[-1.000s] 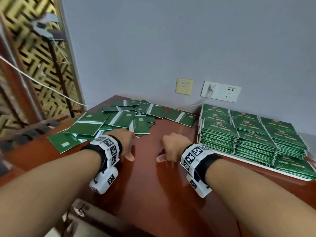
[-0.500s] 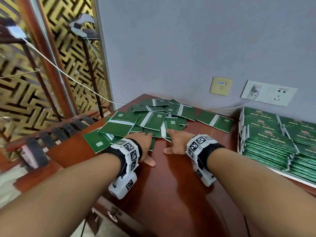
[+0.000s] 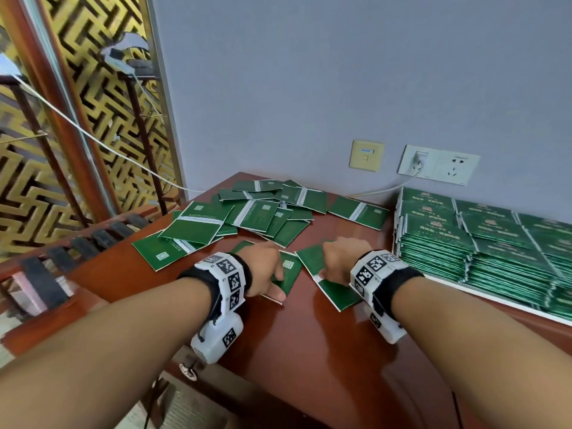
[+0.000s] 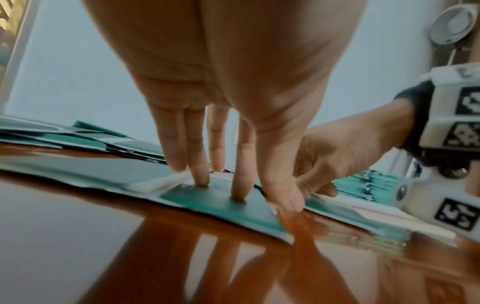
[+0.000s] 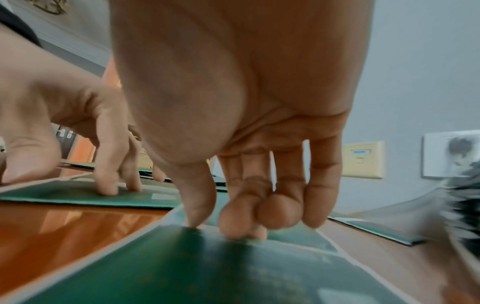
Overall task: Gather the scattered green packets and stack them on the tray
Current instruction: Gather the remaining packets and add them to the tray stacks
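Here, risk: glossy table [image 3: 297, 351] lets packets skid; near packet [image 3: 289, 274] under left hand [image 3: 263, 267] and second packet [image 3: 332, 289] under right hand [image 3: 339, 258] may slip free or fan apart, judging by flat contact. Pose: both palms down, fingertips [image 4: 198, 181] straight, pressing packets, not gripping; right fingers [image 5: 280, 211] lightly bent on packet. Scattered pile [image 3: 247, 212] beyond hands; tray [image 3: 495, 300] at right, stacks full.
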A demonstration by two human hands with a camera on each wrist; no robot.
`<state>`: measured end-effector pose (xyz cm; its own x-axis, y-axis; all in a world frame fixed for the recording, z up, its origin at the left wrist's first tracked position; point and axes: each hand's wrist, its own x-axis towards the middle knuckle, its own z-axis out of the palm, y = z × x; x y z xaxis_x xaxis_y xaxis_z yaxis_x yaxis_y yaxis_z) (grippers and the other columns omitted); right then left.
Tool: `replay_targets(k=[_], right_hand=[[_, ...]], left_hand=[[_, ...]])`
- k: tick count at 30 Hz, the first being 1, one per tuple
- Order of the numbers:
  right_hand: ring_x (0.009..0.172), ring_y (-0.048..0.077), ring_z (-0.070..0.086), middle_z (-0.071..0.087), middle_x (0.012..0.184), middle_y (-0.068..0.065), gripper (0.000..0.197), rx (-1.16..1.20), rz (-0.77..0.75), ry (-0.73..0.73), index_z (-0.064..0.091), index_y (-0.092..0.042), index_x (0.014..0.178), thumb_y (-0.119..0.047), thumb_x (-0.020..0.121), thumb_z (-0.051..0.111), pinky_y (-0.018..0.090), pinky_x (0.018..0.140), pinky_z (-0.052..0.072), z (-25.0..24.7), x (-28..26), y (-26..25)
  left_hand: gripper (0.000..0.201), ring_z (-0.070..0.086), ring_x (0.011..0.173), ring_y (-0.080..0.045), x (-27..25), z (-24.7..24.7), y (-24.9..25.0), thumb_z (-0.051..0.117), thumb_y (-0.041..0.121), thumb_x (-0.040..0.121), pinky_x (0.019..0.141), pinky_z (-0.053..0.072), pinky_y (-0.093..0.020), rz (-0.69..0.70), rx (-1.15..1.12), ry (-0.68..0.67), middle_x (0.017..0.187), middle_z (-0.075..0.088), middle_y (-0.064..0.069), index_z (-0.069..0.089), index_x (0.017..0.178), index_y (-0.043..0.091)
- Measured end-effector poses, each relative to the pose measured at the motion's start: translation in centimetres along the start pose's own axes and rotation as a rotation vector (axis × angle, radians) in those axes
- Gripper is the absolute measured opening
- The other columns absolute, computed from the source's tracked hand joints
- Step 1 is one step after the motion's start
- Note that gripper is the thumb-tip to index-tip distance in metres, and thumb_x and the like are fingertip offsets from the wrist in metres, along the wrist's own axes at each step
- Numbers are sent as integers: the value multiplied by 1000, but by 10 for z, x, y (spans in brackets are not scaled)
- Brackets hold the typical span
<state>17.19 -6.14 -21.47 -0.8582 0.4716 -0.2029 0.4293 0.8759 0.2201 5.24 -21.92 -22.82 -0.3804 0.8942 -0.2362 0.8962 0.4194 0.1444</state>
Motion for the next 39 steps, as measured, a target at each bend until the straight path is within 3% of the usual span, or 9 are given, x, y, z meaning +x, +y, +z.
replay_targets(k=[2, 6, 9, 12, 17, 22, 26, 31, 39], right_hand=[[105, 30, 61, 60, 117, 7, 44, 7, 19, -21, 56, -17, 111, -56, 92, 59, 36, 79, 46, 6, -16, 15], [125, 30, 53, 53, 134, 12, 52, 127, -13, -47, 63, -7, 106, -57, 93, 57, 41, 101, 47, 30, -48, 49], [97, 21, 55, 51, 106, 2, 44, 184, -18, -12, 61, -8, 107, -50, 93, 60, 31, 79, 44, 43, -78, 75], [97, 23, 55, 60, 115, 4, 46, 215, 29, -13, 55, -16, 119, -48, 88, 68, 31, 80, 46, 53, -107, 102], [108, 24, 60, 65, 120, 3, 56, 318, 171, -45, 61, -17, 126, -46, 81, 77, 32, 89, 49, 72, -156, 144], [112, 20, 61, 67, 122, -1, 47, 412, 273, -71, 66, -19, 125, -38, 84, 77, 30, 97, 47, 83, -198, 178], [116, 16, 60, 67, 124, -5, 31, 507, 300, -42, 71, -24, 118, -20, 87, 75, 26, 103, 42, 91, -214, 198], [107, 21, 61, 67, 114, -1, 43, 456, 294, -93, 70, -19, 114, -15, 75, 86, 29, 89, 46, 89, -203, 206], [93, 22, 57, 64, 108, 3, 62, 426, 329, -184, 60, -16, 118, -29, 67, 92, 31, 79, 46, 86, -181, 218]], left_hand=[[35, 56, 112, -13, -2, -3, 14, 76, 50, 81, 98, 40, -23, 54, -47, -34, 121, 63, 5, 79, 101, 21], [25, 52, 122, -6, -3, -6, 53, 75, 48, 83, 110, 34, -33, 145, -70, -104, 130, 62, 17, 81, 94, 26], [22, 65, 97, -3, 3, -1, 84, 78, 50, 79, 99, 50, -35, 191, -81, -116, 100, 74, 18, 79, 83, 29], [21, 69, 84, -8, 7, 3, 122, 77, 48, 80, 89, 55, -37, 252, -55, -136, 82, 75, 13, 77, 76, 28], [6, 64, 84, -5, 15, 8, 187, 75, 28, 86, 90, 53, -28, 397, -59, -117, 77, 62, 23, 77, 92, 25], [31, 54, 86, -6, 34, 14, 225, 65, 7, 92, 82, 44, -20, 480, 64, -61, 101, 61, 10, 71, 117, 25], [32, 57, 89, -5, 53, 15, 237, 68, 3, 89, 81, 46, -20, 484, 76, -50, 112, 67, 11, 74, 108, 27], [33, 67, 81, -10, 74, 15, 243, 68, 1, 86, 65, 49, -22, 429, 77, -58, 89, 67, 12, 66, 106, 27], [73, 53, 116, -22, 97, 3, 250, 85, 30, 76, 99, 46, -39, 379, 298, -175, 132, 52, -1, 44, 135, 24]])
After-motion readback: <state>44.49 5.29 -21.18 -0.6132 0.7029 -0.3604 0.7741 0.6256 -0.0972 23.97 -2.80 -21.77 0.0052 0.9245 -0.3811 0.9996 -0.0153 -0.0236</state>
